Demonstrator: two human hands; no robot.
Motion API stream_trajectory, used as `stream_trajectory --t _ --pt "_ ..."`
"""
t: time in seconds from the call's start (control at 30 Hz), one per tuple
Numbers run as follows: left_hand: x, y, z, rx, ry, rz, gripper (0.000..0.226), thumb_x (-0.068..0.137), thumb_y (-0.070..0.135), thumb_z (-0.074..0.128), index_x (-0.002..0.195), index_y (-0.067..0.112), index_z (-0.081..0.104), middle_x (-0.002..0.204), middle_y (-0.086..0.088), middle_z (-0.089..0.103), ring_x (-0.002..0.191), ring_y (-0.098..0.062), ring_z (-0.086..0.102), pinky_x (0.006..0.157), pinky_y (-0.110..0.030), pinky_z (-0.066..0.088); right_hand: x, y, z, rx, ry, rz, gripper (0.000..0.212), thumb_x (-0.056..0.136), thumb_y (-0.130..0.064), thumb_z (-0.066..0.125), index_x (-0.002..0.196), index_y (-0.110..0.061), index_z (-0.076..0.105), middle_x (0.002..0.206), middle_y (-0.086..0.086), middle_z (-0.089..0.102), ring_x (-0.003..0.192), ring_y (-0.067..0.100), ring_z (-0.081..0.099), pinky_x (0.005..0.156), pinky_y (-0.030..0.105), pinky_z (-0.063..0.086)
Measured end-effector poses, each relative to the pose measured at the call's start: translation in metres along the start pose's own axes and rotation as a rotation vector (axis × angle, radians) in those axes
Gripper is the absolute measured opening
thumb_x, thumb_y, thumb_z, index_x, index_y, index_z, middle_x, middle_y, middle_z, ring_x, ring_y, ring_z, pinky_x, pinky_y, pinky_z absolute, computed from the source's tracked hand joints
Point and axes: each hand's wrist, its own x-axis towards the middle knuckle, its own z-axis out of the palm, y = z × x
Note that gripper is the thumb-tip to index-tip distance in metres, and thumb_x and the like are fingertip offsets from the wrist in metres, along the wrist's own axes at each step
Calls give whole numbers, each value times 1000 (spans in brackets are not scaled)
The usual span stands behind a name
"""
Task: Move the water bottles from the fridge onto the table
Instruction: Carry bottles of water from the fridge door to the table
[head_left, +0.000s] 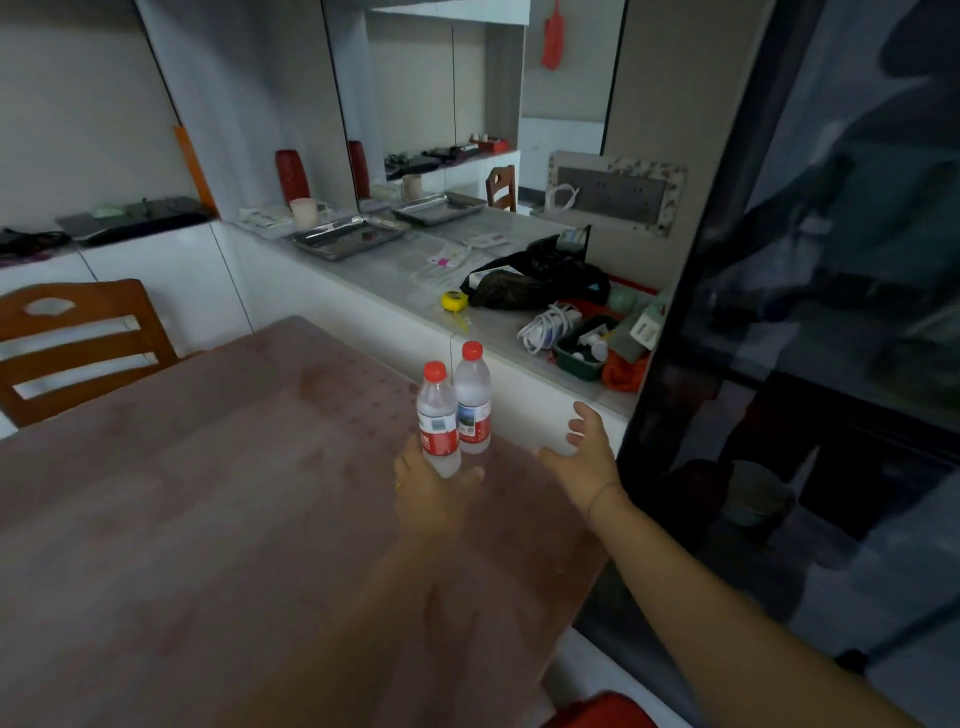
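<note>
Two small water bottles with red caps and red labels are upright near the right edge of the pink-brown table (208, 467). My left hand (428, 493) grips the nearer bottle (438, 421) round its base. The farther bottle (474, 400) stands just behind it, touching or nearly touching. My right hand (587, 441) hovers with relaxed, spread fingers to the right of the bottles, holding nothing. The dark glossy fridge door (805, 312) fills the right side and is closed.
A white counter (415, 270) beyond the table carries metal trays (348, 236), a black bag (535, 280), a yellow tape measure (454, 301) and a green basket (587, 348) of clutter. A wooden chair (78, 338) stands at the table's far left. Something red (608, 712) lies low at the bottom.
</note>
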Motion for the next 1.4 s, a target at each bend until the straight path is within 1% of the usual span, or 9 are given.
stream_trajectory --t 0.1,0.23,0.43,0.63,0.93,1.07,1.2,1.27,1.4 --pt "-34 -13 5 -29 -66 72 79 56 62 72 120 19 55 111 -3 64 102 -21 62 88 -46 53 -45 -4 -27 12 37 -38 78 78 -7 73 143 -16 31 139 13 41 128 24 42 105 36 39" --pt "-125 29 -24 -77 -157 177 84 71 40 78 141 12 40 139 -10 45 129 -23 42 108 -41 38 -106 -9 -61 64 56 -37 75 80 -9 71 143 -17 31 140 11 41 130 22 41 104 33 39" --pt "-205 38 -40 -82 -281 217 87 77 41 74 147 20 28 151 -7 31 137 -24 35 110 -44 35 -196 -10 -111 111 145 -19 74 81 -15 72 143 -17 32 141 8 41 128 19 42 95 26 38" --pt "-271 43 -56 -87 -346 318 85 78 38 74 147 19 28 152 -5 30 138 -22 35 109 -44 37 -280 -14 -144 80 244 -57 74 80 -16 73 142 -18 33 142 7 42 129 18 41 100 27 37" --pt "-382 22 -112 -43 -501 486 85 77 44 73 146 21 29 150 -2 34 136 -20 38 108 -40 39 -440 -21 -159 12 411 -114 73 81 -19 73 142 -22 32 140 0 42 128 12 42 97 18 32" --pt "-439 24 -128 -49 -601 554 82 78 43 72 145 22 29 150 -1 35 137 -19 37 108 -38 39 -515 -20 -175 20 510 -82 72 82 -19 72 142 -23 32 135 -3 46 124 10 45 98 21 37" --pt "-506 38 -133 -91 -706 631 78 79 40 72 143 22 32 148 0 37 134 -17 40 102 -29 38 -584 -18 -205 30 623 -42 68 83 -19 70 141 -22 35 128 -1 51 118 14 53 103 31 45" --pt "-542 45 -132 -123 -775 663 77 79 39 73 142 22 34 146 2 39 132 -14 41 97 -22 35 -616 -15 -224 25 674 -33 65 83 -18 70 139 -22 37 123 -2 53 114 15 55 101 32 47" --pt "-615 63 -127 -164 -888 752 76 78 42 73 141 23 34 143 5 40 129 -11 41 95 -21 34 -678 -9 -264 29 776 -32 55 84 -15 69 132 -20 43 115 -1 55 108 16 57 97 32 50"
